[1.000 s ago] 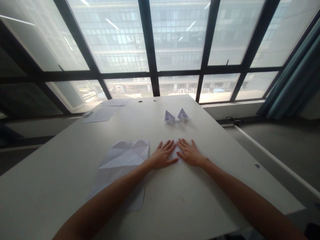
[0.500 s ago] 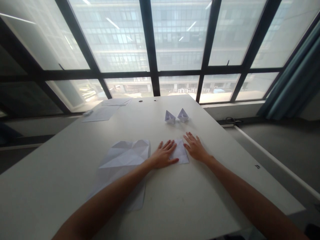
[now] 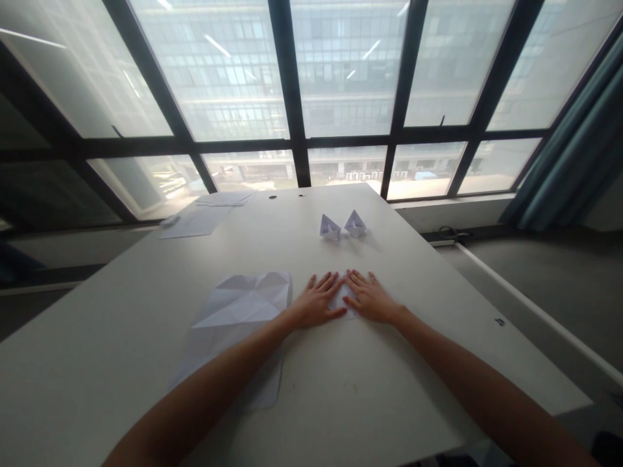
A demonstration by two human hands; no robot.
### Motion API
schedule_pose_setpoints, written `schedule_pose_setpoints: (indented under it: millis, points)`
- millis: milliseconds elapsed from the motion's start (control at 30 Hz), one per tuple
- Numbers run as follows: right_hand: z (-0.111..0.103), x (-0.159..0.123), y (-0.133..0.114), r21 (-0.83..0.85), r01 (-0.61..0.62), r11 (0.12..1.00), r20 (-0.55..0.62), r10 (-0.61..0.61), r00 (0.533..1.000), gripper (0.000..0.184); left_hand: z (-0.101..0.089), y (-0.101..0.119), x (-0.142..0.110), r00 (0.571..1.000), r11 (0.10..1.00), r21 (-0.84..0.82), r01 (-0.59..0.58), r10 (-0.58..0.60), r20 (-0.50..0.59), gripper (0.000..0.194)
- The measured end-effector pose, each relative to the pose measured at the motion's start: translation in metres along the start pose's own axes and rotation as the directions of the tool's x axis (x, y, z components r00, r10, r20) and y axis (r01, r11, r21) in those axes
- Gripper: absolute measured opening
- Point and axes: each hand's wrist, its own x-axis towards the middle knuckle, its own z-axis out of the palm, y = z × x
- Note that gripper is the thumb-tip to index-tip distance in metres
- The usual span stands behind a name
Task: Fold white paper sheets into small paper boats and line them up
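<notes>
A small folded piece of white paper lies flat on the table, mostly covered by my two hands. My left hand rests on its left part, palm down with the fingers spread. My right hand lies flat over its right part, fingers stretched out and thumb pointing left. The fingertips of both hands nearly meet at the top of the paper. Beyond them stand two folded paper boats, one on the left and one on the right.
A larger creased sheet of white paper lies to the left, partly under my left forearm. Several flat sheets lie at the far left of the white table. Windows rise behind the far edge, and a blue curtain hangs at right.
My right hand has moved left and slightly down, from the right edge of the folded paper onto it. My left hand has stayed almost still on the paper.
</notes>
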Motion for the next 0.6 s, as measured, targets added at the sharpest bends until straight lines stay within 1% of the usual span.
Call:
schedule_pose_setpoints:
  millis: [333,467,600]
  points:
    - [0.0017,0.0014,-0.0018,-0.012,-0.038,0.999,-0.008,0.038,0.999,0.071,-0.0013,-0.0001,-0.0003,1.0,1.0,-0.009,0.008,-0.008,0.015,0.084]
    - [0.0032,0.0012,-0.0021,-0.029,-0.08,0.996,-0.022,0.079,0.997,0.073,-0.0014,-0.0005,-0.0002,1.0,1.0,-0.012,0.008,-0.008,0.016,0.083]
    - [0.0054,0.001,-0.0033,-0.035,-0.135,0.99,-0.058,0.133,0.989,0.069,0.0007,-0.0018,0.0006,1.0,1.0,-0.012,0.009,-0.008,0.016,0.083]
